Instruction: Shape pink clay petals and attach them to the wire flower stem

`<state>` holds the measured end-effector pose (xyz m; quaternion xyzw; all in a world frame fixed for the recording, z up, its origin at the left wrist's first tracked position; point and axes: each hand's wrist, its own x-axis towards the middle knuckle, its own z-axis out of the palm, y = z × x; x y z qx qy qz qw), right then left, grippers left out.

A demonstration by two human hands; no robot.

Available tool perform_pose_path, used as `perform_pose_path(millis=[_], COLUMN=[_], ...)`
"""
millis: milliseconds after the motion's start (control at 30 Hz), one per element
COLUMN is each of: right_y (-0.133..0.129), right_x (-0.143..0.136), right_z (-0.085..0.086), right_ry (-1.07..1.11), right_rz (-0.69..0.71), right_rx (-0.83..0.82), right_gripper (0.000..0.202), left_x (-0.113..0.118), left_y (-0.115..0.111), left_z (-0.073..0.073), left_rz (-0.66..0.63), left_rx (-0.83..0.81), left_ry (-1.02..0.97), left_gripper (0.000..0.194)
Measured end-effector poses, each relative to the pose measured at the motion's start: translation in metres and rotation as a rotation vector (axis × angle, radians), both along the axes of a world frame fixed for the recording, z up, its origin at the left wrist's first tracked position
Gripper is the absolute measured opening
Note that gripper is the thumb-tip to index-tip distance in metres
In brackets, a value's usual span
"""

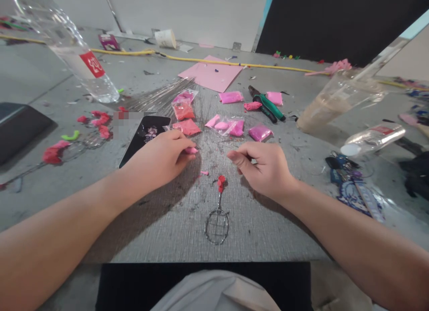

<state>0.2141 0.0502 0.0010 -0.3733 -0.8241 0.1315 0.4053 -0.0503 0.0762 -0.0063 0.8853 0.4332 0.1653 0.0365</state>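
My left hand (167,153) is closed round a lump of pink modelling clay (191,150), which peeks out between thumb and fingers. Opposite it, my right hand (263,168) is curled with thumb against forefinger; whatever lies in that pinch, if anything, is hidden. On the table between and below the hands lies a small racket shape of twisted wire (217,226), with red clay (220,183) at its handle end. A tiny pink clay scrap (204,173) rests just above it. Beyond my left fingers is a bag of coral clay (186,127).
More clay packets (231,97), green-handled pliers (268,106), a bundle of wires (161,96) and pink paper (212,74) lie farther back. A phone (144,136) sits by my left wrist. A water bottle (75,56) stands left, a plastic cup (330,103) right.
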Motion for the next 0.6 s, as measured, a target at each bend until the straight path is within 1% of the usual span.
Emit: perform_pose_path(millis=[67,133,167,200,300,400,500,600], right_y=[0.002,0.003,0.003,0.001,-0.004,-0.010,-0.014,-0.016], right_x=[0.000,0.000,-0.001,-0.002,-0.005,-0.007,-0.008,-0.008], right_z=[-0.001,-0.003,-0.004,-0.005,-0.005,-0.003,0.000,0.002], right_ry=[-0.046,-0.072,-0.077,-0.078,-0.077,-0.117,-0.156,-0.146], right_rz=[0.025,0.049,0.064,0.082,0.126,0.152,0.188,0.197], right_rx=[0.028,0.076,0.107,0.139,0.224,0.272,0.301,0.305], right_gripper=[0.039,0.024,0.016,0.011,0.014,0.012,0.011,0.009], left_x=[0.002,0.007,0.010,0.014,0.023,0.029,0.031,0.031], left_y=[-0.001,-0.005,-0.009,-0.013,-0.027,-0.036,-0.039,-0.039], left_z=[0.001,0.005,0.009,0.012,0.023,0.029,0.029,0.028], left_rz=[0.006,0.010,0.012,0.014,0.038,-0.012,-0.033,-0.031], left_rx=[0.008,-0.020,-0.066,-0.147,-0.443,-0.714,-0.850,-0.870], left_ry=[-0.031,-0.125,-0.195,-0.268,-0.469,-0.622,-0.716,-0.726], left_gripper=[0.029,0.028,0.028,0.028,0.027,0.022,0.017,0.016])
